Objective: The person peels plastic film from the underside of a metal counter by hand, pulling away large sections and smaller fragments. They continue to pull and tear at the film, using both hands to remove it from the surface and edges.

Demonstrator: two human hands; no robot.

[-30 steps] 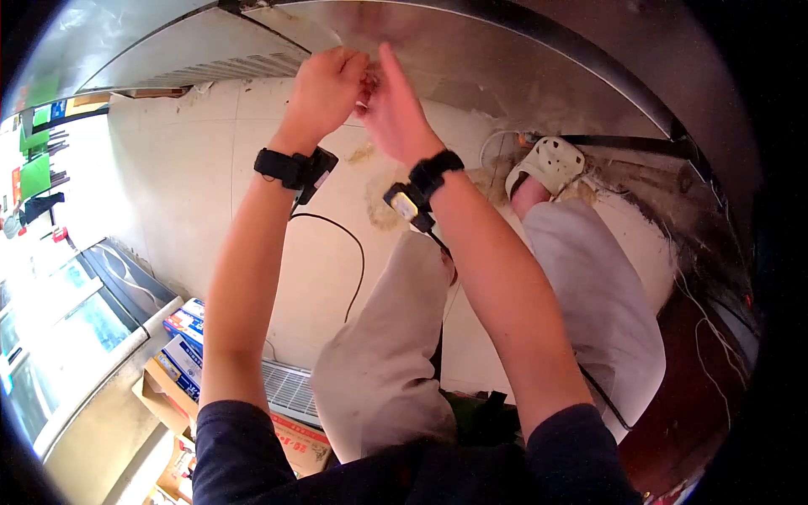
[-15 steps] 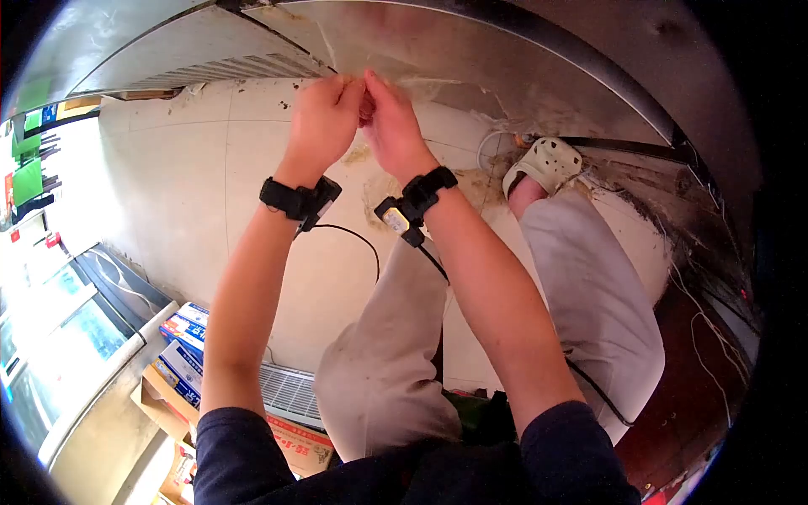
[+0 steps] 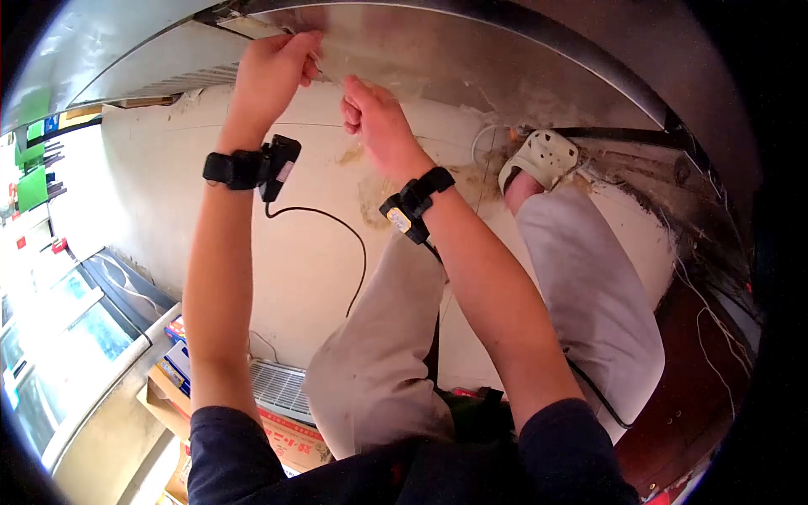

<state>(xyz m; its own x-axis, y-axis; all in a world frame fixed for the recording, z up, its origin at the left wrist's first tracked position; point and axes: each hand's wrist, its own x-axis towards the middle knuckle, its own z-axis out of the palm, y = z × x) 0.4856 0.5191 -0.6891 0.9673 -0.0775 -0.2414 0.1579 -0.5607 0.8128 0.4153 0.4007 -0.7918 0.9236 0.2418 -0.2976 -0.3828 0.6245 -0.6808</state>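
My left hand (image 3: 273,76) is raised at the upper left of centre, with thumb and fingers pinched together near the lower edge of a metal panel (image 3: 396,50). Lower and to the right, my right hand (image 3: 376,122) is closed, its thumb against the curled fingers. A faint, see-through trace shows in the gap between the two hands, too thin to name. Whatever either hand pinches is hidden or too small to make out. Each wrist wears a black strap with a small device, the left device (image 3: 279,167) and the right device (image 3: 404,219), each with a black cable.
Below the panel is a pale tiled floor (image 3: 177,202) with brown stains. My foot in a pale clog (image 3: 545,160) rests at the right, near loose wires (image 3: 711,337). Cardboard boxes (image 3: 290,442) and a grey grille (image 3: 282,389) lie at the lower left.
My hands were together and have come apart. The left hand moved up and to the left; the right stayed nearly in place, its fingers now curled in.
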